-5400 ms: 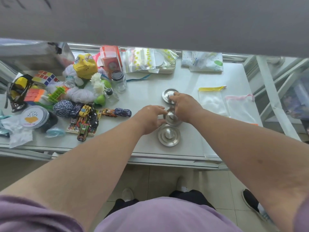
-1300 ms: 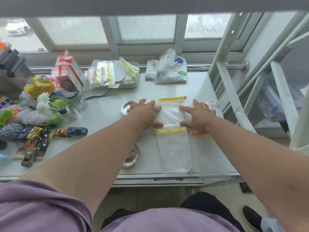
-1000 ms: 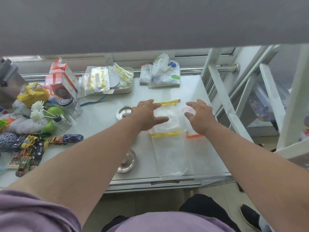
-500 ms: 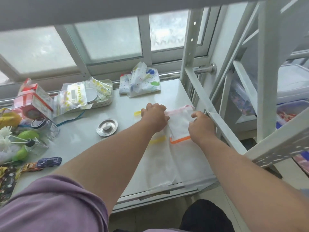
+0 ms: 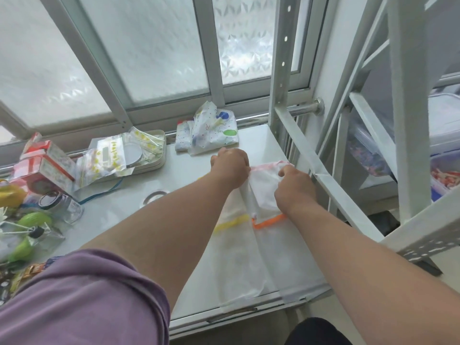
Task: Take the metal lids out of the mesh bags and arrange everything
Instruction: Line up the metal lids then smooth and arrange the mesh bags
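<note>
Bags first: your left hand (image 5: 230, 165) and right hand (image 5: 293, 188) are both closed on the pink-edged mesh bag (image 5: 265, 185), pinching its fabric from either side near the worktop's (image 5: 139, 215) right edge. It looks limp and see-through white, with a pink hem at the far end and an orange band (image 5: 267, 221) at the near end; you can see no lid inside it. Just left of it lies a second mesh bag (image 5: 236, 257), flat and translucent, crossed by a yellow band (image 5: 231, 222) and running down to the worktop's front edge.

One metal lid (image 5: 154, 195) sits on the worktop left of the bags, partly hidden behind your left forearm; only a shiny round rim shows.

At the back, a shallow tray (image 5: 159, 155) holds clear zip bags printed with yellow marks, one over a round white disc. A folded dotted pouch (image 5: 209, 133) lies beside the tray, under the window. On the left stand a glass jar (image 5: 59, 205) with a dark lid, a red and white carton (image 5: 44, 165) and some green toys (image 5: 32, 220).
</note>
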`<action>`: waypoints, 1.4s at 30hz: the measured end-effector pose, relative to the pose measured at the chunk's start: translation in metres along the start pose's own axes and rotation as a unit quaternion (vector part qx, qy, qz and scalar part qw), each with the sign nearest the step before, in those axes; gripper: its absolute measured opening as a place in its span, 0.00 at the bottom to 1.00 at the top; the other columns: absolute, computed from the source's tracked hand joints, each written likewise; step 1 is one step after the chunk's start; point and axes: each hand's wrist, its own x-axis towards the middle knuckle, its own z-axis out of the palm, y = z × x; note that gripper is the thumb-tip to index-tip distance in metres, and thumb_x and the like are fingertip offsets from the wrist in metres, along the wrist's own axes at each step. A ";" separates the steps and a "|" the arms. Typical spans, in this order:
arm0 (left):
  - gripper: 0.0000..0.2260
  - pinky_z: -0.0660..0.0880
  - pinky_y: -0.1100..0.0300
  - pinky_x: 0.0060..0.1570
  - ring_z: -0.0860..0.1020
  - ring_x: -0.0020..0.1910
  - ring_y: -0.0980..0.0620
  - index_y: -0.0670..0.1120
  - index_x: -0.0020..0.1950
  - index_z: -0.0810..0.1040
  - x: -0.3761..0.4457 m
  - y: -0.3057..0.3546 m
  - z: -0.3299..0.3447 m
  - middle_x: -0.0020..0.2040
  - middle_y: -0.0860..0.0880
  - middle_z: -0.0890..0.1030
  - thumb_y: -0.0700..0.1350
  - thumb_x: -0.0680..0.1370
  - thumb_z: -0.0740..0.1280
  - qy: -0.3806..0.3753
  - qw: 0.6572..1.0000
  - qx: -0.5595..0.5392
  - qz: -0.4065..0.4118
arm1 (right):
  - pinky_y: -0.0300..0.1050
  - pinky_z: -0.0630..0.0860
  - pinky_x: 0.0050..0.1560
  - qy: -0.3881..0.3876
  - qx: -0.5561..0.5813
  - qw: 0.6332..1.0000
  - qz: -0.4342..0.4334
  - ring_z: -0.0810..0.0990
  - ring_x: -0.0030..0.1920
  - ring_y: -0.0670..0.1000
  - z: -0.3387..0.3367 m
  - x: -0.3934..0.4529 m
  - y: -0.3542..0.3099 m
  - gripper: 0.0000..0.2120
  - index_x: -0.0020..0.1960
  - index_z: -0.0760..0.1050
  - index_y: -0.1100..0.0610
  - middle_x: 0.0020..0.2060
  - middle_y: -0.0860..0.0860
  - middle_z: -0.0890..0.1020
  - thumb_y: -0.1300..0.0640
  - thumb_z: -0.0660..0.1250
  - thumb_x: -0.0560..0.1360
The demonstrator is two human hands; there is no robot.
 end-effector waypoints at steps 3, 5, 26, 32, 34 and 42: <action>0.08 0.68 0.48 0.64 0.71 0.71 0.45 0.54 0.57 0.85 0.003 0.000 0.004 0.60 0.50 0.83 0.53 0.83 0.68 0.002 1.000 -0.002 -0.006 | 0.53 0.76 0.62 0.012 0.003 1.000 -0.009 0.79 0.61 0.61 0.002 0.004 0.001 0.20 0.65 0.75 0.52 0.61 0.56 0.82 0.67 0.62 0.76; 0.07 0.67 0.48 0.62 0.71 0.71 0.46 0.54 0.55 0.85 0.001 -0.001 0.007 0.59 0.50 0.83 0.53 0.83 0.68 0.006 1.000 -0.015 -0.010 | 0.52 0.75 0.63 0.026 0.019 0.999 -0.016 0.78 0.63 0.60 0.005 0.006 0.004 0.19 0.65 0.76 0.52 0.63 0.55 0.80 0.66 0.62 0.77; 0.19 0.58 0.43 0.71 0.59 0.81 0.44 0.64 0.75 0.76 -0.067 0.010 0.012 0.84 0.48 0.65 0.60 0.83 0.64 -0.090 0.994 0.042 0.048 | 0.51 0.73 0.60 0.007 0.032 0.999 0.012 0.77 0.61 0.61 -0.002 -0.021 0.029 0.16 0.64 0.77 0.56 0.60 0.59 0.80 0.64 0.64 0.78; 0.18 0.60 0.43 0.66 0.62 0.77 0.45 0.53 0.73 0.76 -0.068 0.010 0.015 0.80 0.55 0.69 0.57 0.84 0.63 -0.073 0.995 0.035 0.060 | 0.56 0.75 0.62 0.034 0.069 0.997 0.004 0.78 0.60 0.61 0.003 -0.018 0.028 0.14 0.61 0.79 0.55 0.58 0.57 0.82 0.63 0.64 0.77; 0.24 0.61 0.42 0.68 0.60 0.81 0.45 0.50 0.78 0.71 -0.070 0.010 0.018 0.82 0.55 0.66 0.57 0.84 0.63 -0.060 0.995 0.032 0.066 | 0.57 0.76 0.61 0.046 0.081 0.996 -0.007 0.78 0.59 0.61 0.006 -0.019 0.029 0.13 0.60 0.79 0.55 0.57 0.56 0.82 0.63 0.65 0.77; 0.33 0.55 0.39 0.76 0.50 0.87 0.47 0.49 0.88 0.54 -0.080 0.016 0.021 0.89 0.50 0.51 0.58 0.85 0.59 -0.060 0.996 0.021 0.056 | 0.55 0.75 0.60 0.052 0.088 0.994 -0.030 0.78 0.59 0.60 0.006 -0.021 0.033 0.12 0.60 0.79 0.56 0.56 0.56 0.81 0.63 0.66 0.77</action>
